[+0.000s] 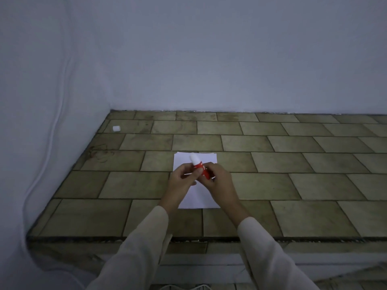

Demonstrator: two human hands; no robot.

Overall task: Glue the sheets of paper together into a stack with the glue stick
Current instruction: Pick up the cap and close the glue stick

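Note:
A stack of white paper sheets (199, 196) lies on the tiled surface in front of me. Above it I hold a red glue stick (201, 169) with a white tip pointing up and away. My left hand (184, 181) pinches the upper part of the red tube with thumb and fingers. My right hand (217, 181) wraps around the tube's lower end. Both hands hover over the middle of the sheets and hide part of them. The top edges of the sheets are slightly fanned at the far end.
A small white cap-like cylinder (116, 128) lies at the far left of the tiled surface (293, 185), near the wall. A white cable (52, 132) runs down the left wall. The tiled surface ends in a front edge (83, 239) near me.

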